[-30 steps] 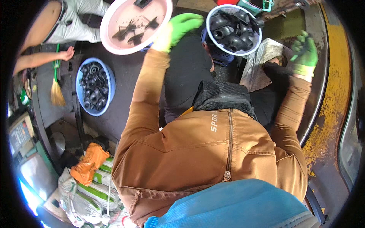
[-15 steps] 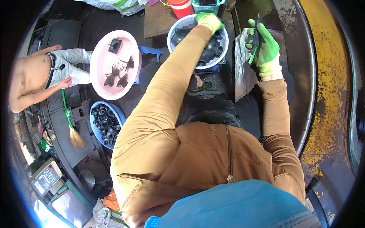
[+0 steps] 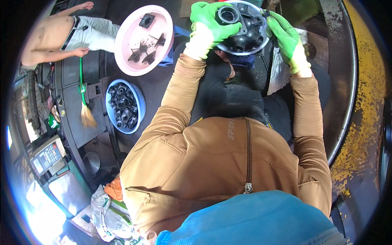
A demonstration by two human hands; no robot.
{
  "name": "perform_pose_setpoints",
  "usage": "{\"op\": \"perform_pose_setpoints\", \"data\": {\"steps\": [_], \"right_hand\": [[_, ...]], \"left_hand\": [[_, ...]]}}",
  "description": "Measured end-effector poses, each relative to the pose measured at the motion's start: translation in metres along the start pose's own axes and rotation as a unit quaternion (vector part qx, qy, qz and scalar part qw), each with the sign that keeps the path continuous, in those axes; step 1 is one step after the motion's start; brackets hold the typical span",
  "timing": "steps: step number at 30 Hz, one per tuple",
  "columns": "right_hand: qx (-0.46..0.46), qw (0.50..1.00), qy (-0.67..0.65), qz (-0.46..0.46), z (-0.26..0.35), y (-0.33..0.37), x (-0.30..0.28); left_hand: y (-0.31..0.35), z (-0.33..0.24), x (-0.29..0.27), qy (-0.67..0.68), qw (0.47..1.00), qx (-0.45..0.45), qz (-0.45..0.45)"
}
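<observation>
My left hand (image 3: 206, 26), in a green and cream glove, grips a black molded part (image 3: 229, 15) with a round collar and a flat flange that has a hole at its corner. The part is raised over a white basin (image 3: 263, 42) heaped with similar black parts (image 3: 251, 34). My right hand (image 3: 285, 37), gloved alike, is closed at the basin's right side. Its fingers are curled around a small pointed tool, mostly hidden now; only something dark shows near the fingertips.
A pink basin (image 3: 122, 53) with a few black pieces stands to the left, and a blue basin (image 3: 141, 108) full of black parts is nearer. Another person (image 3: 49, 38) is at far left beside a broom (image 3: 86, 116). A rusty yellow metal edge (image 3: 359, 163) runs along the right.
My left hand has lifted a black part out of the white basin and turned it collar up. My right hand has moved left and up toward it. The view has shifted.
</observation>
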State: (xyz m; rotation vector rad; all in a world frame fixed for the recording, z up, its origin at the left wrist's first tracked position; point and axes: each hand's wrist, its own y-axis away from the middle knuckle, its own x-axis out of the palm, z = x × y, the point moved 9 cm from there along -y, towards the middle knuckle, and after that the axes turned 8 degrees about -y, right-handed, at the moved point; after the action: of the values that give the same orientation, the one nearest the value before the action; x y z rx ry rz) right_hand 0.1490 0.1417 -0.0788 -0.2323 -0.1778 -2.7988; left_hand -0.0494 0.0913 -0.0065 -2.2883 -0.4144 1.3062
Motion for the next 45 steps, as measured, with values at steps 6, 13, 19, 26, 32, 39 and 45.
{"op": "perform_pose_setpoints", "data": {"steps": [6,13,19,26,32,39,45], "right_hand": [[-0.001,0.999,-0.019,0.046,-0.025,-0.008,0.030],[0.006,0.997,0.035,0.063,-0.030,-0.015,0.035],[-0.022,0.998,-0.009,0.050,-0.022,-0.013,0.038],[0.032,0.984,0.114,0.131,-0.027,0.007,0.068],[-0.304,0.945,0.066,0.103,0.016,0.039,0.092],[-0.319,0.921,0.189,0.120,0.027,0.065,0.104],[-0.280,0.926,0.170,0.185,0.043,0.059,0.111]], "left_hand": [[0.009,-0.011,-0.035,-0.035,0.999,-0.006,-0.023],[0.014,-0.013,-0.050,-0.069,0.996,-0.006,-0.054],[0.018,-0.001,-0.055,-0.008,0.996,-0.020,-0.084],[0.025,0.016,-0.038,0.360,0.924,-0.126,-0.014],[0.031,-0.026,-0.039,0.391,0.917,-0.077,-0.027],[0.032,-0.055,-0.057,0.271,0.958,-0.026,-0.087],[0.027,-0.061,-0.064,0.313,0.949,-0.012,-0.027]]}}
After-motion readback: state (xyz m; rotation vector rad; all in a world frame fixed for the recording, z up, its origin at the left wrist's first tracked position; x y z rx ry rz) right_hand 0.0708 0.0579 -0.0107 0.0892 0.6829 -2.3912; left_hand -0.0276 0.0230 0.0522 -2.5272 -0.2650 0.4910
